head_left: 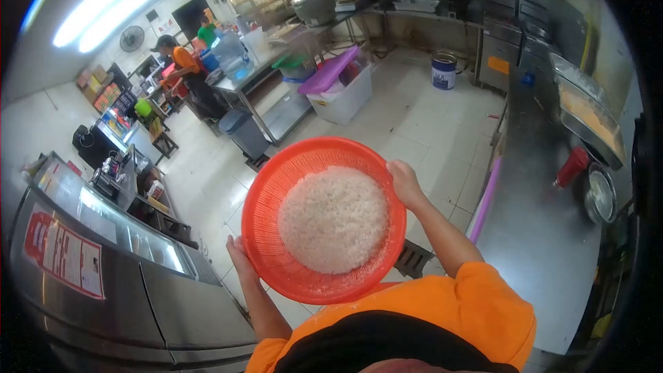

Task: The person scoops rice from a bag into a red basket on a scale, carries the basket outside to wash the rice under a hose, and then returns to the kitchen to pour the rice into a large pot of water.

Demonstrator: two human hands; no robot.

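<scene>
A round red plastic colander (259, 228) is held up in front of my body, its open top facing me. White rice (334, 220) lies heaped in the colander's bottom, with loose grains along the lower wall. At the colander's lower left rim, my left hand (240, 257) grips the edge, its fingers partly hidden behind it. My right hand (403, 181) holds the upper right rim, and the fingers beneath are out of sight.
To the right runs a long steel counter (535, 235) with a red bottle (572, 168) and metal bowl (600, 195). On the left stands a steel refrigerator (186, 304). Ahead are a white bin (343, 102), paint bucket (443, 71) and grey trash can (244, 132). A person (185, 62) stands farther back.
</scene>
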